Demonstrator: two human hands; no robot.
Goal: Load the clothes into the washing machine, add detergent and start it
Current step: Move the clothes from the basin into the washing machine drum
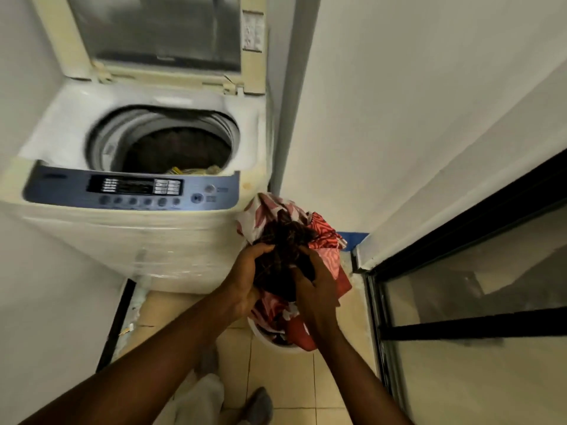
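Note:
A white top-loading washing machine (147,237) stands at the left with its lid (159,32) raised. Dark clothing lies in its drum (171,145), with a bit of yellow at the front. To the machine's right, a white basket (270,340) on the floor holds red, pink and white clothes (325,237). Above the basket I hold a dark patterned garment (285,256) bunched between both hands. My left hand (245,277) grips its left side and my right hand (316,289) grips its right side.
The blue control panel (132,188) with a row of buttons runs along the machine's front edge. White walls close in on the left and behind. A black-framed glass door (478,286) stands at the right. The tiled floor (288,381) is narrow; my feet show below.

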